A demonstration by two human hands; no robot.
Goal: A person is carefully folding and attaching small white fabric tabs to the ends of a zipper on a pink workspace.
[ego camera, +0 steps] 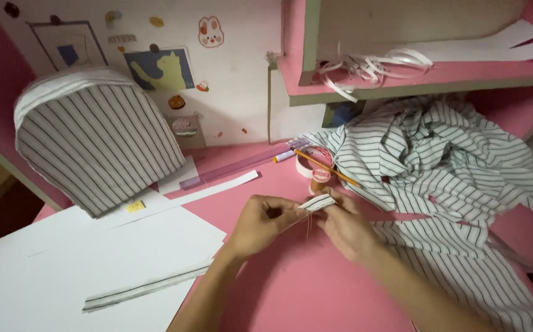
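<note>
The tabletop (303, 289) is smooth, matt pink. The folded strip (317, 203) pinched between both hands is thin woven striped cloth, like the rumpled striped fabric (438, 160) and the cloth-covered arched form (97, 144). The white sheets (51, 264) are matt paper; the ruler (242, 165) is translucent, glossy purple plastic.

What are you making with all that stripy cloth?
A person sits at a pink desk and pinches a small folded strip of striped fabric between both hands, the left hand and the right hand meeting in the middle. A big heap of striped cloth lies to the right. Behind the hands are a pencil and a roll of tape. To the left stand a dome-shaped striped cover, white paper sheets and another long striped strip.
</note>
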